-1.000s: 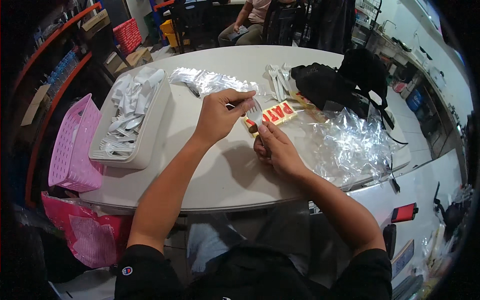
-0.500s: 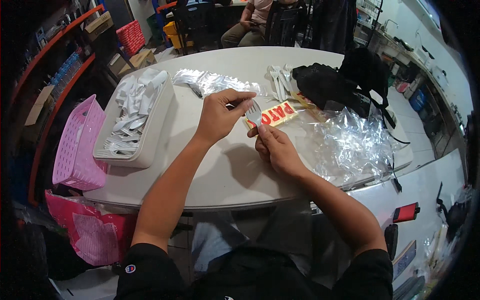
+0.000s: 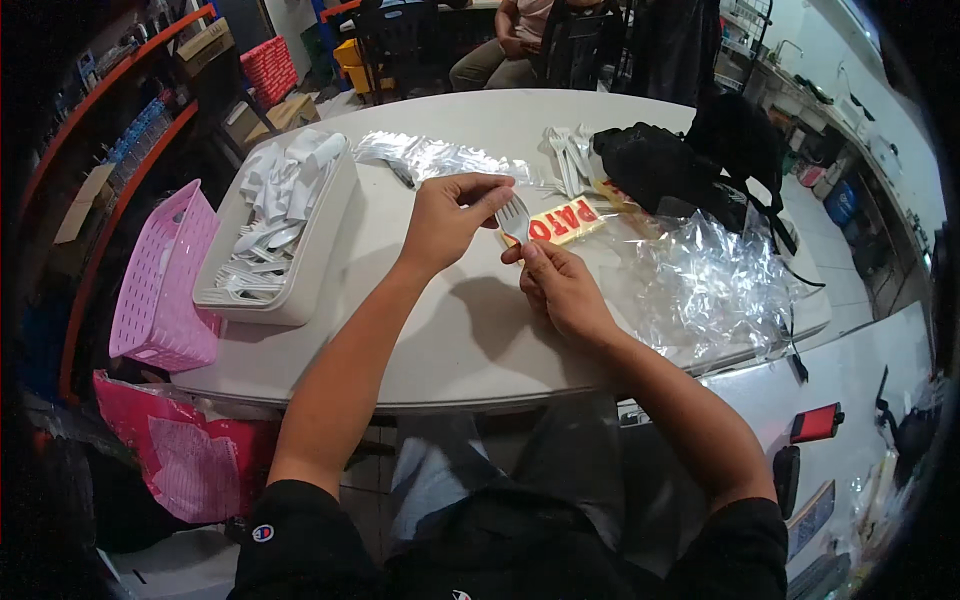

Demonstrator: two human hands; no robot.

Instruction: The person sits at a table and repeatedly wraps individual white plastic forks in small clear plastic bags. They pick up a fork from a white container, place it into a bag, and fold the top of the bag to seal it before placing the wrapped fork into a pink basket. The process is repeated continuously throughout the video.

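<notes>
A white plastic fork (image 3: 515, 222) stands tines up above the table. My right hand (image 3: 565, 290) pinches its lower end between thumb and fingers. At the tips of the tines, the thumb and forefinger of my left hand (image 3: 447, 222) are pressed together; whether they hold the fork or some clear film there is hard to see. Just behind the fork lies a yellow packet with red lettering (image 3: 567, 221). Farther back are several white forks (image 3: 568, 160) in a loose pile, and a row of shiny clear plastic sleeves (image 3: 440, 155).
On the left, a beige bin (image 3: 330, 235) holds white cutlery and napkins, beside a pink basket (image 3: 165, 285). Crumpled clear plastic (image 3: 710, 285) and a black bag (image 3: 650, 165) occupy the table's right side. A person (image 3: 510, 50) sits beyond the table (image 3: 420, 360).
The view has shifted slightly. Both hands keep nearly the same pose around the fork, which has turned a little between them.
</notes>
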